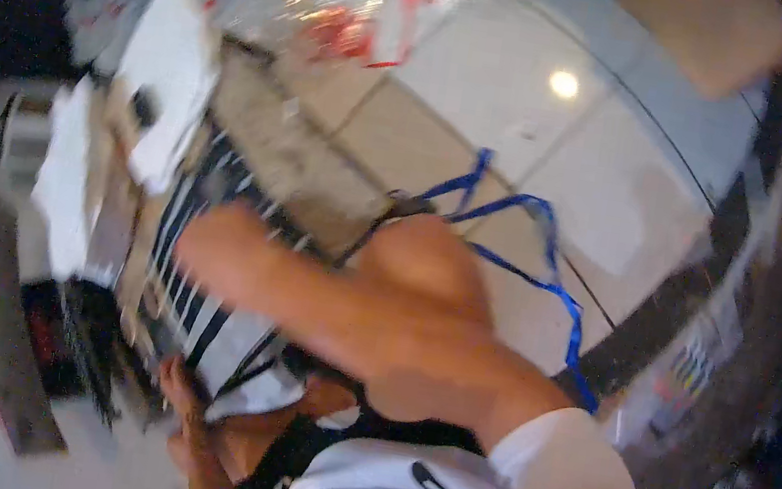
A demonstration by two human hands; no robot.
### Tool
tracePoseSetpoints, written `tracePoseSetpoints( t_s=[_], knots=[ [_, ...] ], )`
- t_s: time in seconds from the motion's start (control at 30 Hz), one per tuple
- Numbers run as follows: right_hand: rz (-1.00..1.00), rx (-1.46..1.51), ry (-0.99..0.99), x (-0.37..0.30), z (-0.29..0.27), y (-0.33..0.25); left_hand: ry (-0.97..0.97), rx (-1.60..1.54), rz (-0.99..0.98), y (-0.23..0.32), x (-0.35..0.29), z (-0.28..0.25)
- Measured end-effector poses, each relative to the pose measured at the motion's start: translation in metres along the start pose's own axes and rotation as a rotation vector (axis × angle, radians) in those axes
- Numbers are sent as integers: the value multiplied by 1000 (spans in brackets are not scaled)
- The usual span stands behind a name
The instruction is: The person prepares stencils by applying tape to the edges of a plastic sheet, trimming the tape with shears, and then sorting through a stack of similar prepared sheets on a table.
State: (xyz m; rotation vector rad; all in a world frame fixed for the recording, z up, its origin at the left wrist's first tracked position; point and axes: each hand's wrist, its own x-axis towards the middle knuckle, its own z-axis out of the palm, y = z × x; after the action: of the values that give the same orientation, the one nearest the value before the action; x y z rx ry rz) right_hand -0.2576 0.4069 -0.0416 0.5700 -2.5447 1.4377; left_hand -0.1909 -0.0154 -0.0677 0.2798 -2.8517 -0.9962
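Observation:
A dark piece with white stripes (200, 302) lies in front of me, left of the middle; what kind of thing it is, I cannot make out. My right arm reaches across it, and my right hand (215, 238) is over its upper part, smeared by motion with the fingers hidden. At its lower left edge is my left hand (176, 395), close against the edge; blur hides whether the fingers grip it. A blue strap (545, 227) trails in loops over the floor, right of my bent knee (428, 265).
White torn-looking sheets (168, 80) stand beyond the striped piece. Crumpled clear plastic with red strips (344, 20) lies on the tiled floor (615, 167) at the top. A brown cardboard-like piece (710, 34) is at the upper right. Dark bristly material (88, 341) is at the left.

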Motion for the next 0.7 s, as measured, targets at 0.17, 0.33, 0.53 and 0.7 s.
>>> tracePoseSetpoints(
  t_s=[0.17,0.33,0.53,0.7],
  knots=[
    [62,-195,43,-1,-60,52,-31,-133,-47,-6,14,-8],
    [12,-152,-282,-6,-32,25,53,-98,22,-28,2,-17],
    [-101,-399,-245,-5,15,17,2,-7,228,-38,9,-10],
    [-42,-413,-365,9,16,10,-35,-25,296,-26,9,-16]
  ],
)
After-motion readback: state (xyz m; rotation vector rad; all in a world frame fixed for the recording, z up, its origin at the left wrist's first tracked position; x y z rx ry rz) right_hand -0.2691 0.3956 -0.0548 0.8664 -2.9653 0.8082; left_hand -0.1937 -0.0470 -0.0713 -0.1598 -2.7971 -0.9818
